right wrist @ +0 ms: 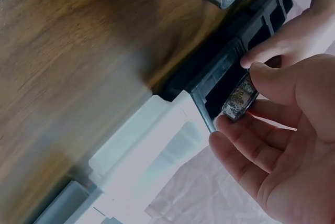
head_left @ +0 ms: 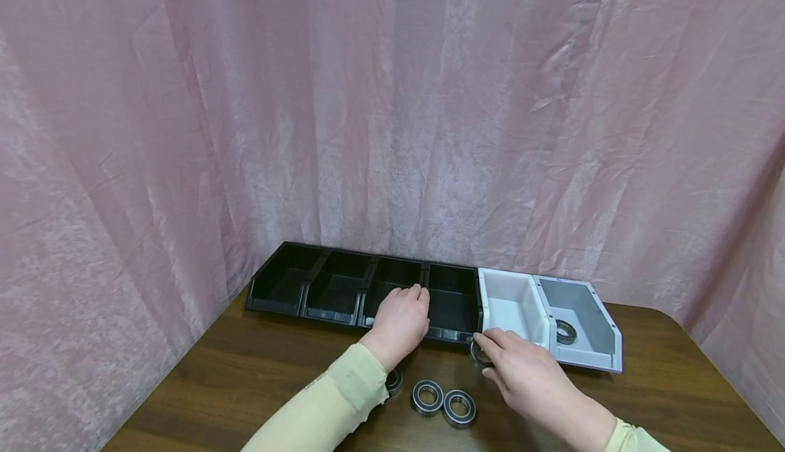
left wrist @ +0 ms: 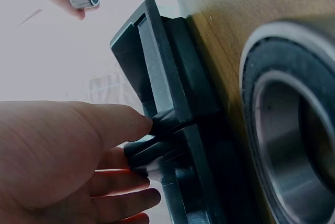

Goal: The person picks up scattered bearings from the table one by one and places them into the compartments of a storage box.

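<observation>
My right hand (head_left: 527, 373) pinches a ball bearing (right wrist: 241, 98) between thumb and fingers, in front of the white bin (head_left: 512, 295). In the head view this bearing (head_left: 478, 354) is partly covered by the fingers. My left hand (head_left: 401, 319) reaches to the row of black bins (head_left: 454, 295). The left wrist view shows its thumb and fingers on either side of a black divider wall (left wrist: 172, 124), gripping it. Two bearings, one (head_left: 427, 397) beside the other (head_left: 460, 408), lie flat on the table between the hands. Another bearing (head_left: 394, 380) is partly hidden by the left wrist.
A grey bin (head_left: 582, 309) at the right end of the row holds a bearing (head_left: 565, 332). The bins stand side by side along the back of the brown wooden table (head_left: 202, 384). A pink curtain (head_left: 392, 111) hangs close behind them.
</observation>
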`<state>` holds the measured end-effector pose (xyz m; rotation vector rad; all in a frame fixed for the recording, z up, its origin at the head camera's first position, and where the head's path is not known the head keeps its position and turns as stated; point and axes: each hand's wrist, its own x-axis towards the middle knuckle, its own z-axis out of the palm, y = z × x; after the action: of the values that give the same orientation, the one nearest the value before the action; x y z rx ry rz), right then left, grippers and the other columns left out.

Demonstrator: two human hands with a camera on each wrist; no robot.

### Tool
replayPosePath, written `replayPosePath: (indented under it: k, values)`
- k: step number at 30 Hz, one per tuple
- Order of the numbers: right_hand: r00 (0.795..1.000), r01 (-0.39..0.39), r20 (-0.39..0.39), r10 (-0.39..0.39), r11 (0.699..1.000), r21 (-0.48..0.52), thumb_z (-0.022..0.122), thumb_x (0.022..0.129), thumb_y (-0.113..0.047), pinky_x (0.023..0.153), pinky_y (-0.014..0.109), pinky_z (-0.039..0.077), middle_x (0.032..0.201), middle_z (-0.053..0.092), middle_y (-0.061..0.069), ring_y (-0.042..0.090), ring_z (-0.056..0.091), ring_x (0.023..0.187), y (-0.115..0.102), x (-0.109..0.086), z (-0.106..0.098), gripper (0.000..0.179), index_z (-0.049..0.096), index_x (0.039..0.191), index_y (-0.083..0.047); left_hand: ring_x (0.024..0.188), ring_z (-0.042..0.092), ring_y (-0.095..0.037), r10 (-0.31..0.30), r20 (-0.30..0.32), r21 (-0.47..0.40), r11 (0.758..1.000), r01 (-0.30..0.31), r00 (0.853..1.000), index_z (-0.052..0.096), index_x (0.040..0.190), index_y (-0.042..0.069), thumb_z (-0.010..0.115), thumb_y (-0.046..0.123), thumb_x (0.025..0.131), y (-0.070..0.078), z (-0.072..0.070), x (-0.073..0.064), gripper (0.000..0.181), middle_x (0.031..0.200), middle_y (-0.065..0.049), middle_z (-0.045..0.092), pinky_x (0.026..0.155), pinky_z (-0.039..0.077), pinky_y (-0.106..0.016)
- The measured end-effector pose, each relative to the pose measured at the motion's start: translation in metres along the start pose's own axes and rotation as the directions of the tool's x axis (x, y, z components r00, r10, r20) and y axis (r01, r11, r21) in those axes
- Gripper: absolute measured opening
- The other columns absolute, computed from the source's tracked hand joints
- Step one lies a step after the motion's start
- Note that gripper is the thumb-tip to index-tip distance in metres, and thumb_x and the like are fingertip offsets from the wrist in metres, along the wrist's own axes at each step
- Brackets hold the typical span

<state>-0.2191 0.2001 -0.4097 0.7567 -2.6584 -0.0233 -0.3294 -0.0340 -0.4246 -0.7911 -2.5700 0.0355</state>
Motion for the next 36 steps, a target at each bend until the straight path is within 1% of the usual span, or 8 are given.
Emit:
replayPosePath:
  k: [6, 17, 21, 25, 31, 36]
  values:
    - [1.0, -0.017, -0.013, 0.017, 1.0, -0.011, 0.091, 0.092, -0.021, 0.084, 0.046, 0.064, 0.128, 0.072, 0.006, 0.024, 0.072, 0.11, 0.003, 0.0, -0.001, 0.051, 0.072, 0.138, -0.005, 0.119, 0.076, -0.023, 0.001, 0.0, 0.002, 1.0, -0.001, 1.0, 0.074, 0.136, 0.002, 0.083, 0.032, 0.1, 0.0, 0.002, 0.001, 0.048, 0.136, -0.013, 0.075, 0.107, 0.058, -0.04]
    - [0.997, -0.072, -0.037, 0.072, 0.997, -0.007, 0.091, 0.092, -0.019, 0.08, 0.047, 0.065, 0.127, 0.072, 0.007, 0.026, 0.073, 0.109, 0.007, 0.001, -0.002, 0.05, 0.073, 0.136, -0.006, 0.118, 0.076, -0.022, 0.003, 0.003, 0.022, 1.0, -0.003, 1.0, 0.074, 0.137, 0.002, 0.082, 0.033, 0.101, 0.0, 0.0, 0.0, 0.048, 0.136, -0.012, 0.075, 0.106, 0.059, -0.039]
    - [0.996, -0.078, -0.046, 0.077, 0.997, -0.004, 0.091, 0.091, -0.02, 0.078, 0.047, 0.064, 0.125, 0.072, 0.006, 0.025, 0.073, 0.109, 0.008, 0.001, 0.0, 0.049, 0.073, 0.135, -0.006, 0.118, 0.076, -0.022, 0.003, 0.002, 0.026, 1.0, -0.003, 1.0, 0.074, 0.137, 0.002, 0.082, 0.033, 0.101, 0.0, 0.0, 0.0, 0.048, 0.136, -0.012, 0.075, 0.106, 0.059, -0.039]
    - [0.994, -0.083, -0.071, 0.083, 0.996, -0.007, 0.092, 0.091, -0.019, 0.074, 0.047, 0.064, 0.124, 0.072, 0.006, 0.026, 0.073, 0.108, 0.01, 0.001, 0.001, 0.05, 0.073, 0.134, -0.005, 0.117, 0.077, -0.022, 0.003, -0.003, 0.029, 1.0, -0.002, 1.0, 0.075, 0.136, 0.003, 0.082, 0.034, 0.101, 0.0, 0.0, 0.0, 0.048, 0.136, -0.012, 0.076, 0.105, 0.059, -0.038]
    - [0.991, -0.093, -0.098, 0.093, 0.996, 0.0, 0.092, 0.09, -0.017, 0.075, 0.049, 0.064, 0.123, 0.073, 0.008, 0.028, 0.074, 0.108, 0.014, 0.004, 0.001, 0.05, 0.073, 0.134, -0.003, 0.116, 0.077, -0.021, 0.007, -0.018, 0.033, 0.999, -0.006, 1.0, 0.075, 0.136, 0.003, 0.083, 0.034, 0.1, 0.0, 0.0, 0.0, 0.048, 0.135, -0.012, 0.076, 0.104, 0.059, -0.037]
    - [0.99, -0.092, -0.111, 0.091, 0.996, -0.002, 0.092, 0.09, -0.017, 0.073, 0.05, 0.064, 0.122, 0.073, 0.009, 0.029, 0.074, 0.106, 0.017, 0.006, 0.0, 0.051, 0.073, 0.134, -0.002, 0.116, 0.077, -0.021, 0.008, -0.026, 0.031, 0.999, -0.007, 1.0, 0.075, 0.135, 0.002, 0.083, 0.033, 0.1, 0.0, -0.001, -0.001, 0.048, 0.134, -0.012, 0.076, 0.104, 0.06, -0.037]
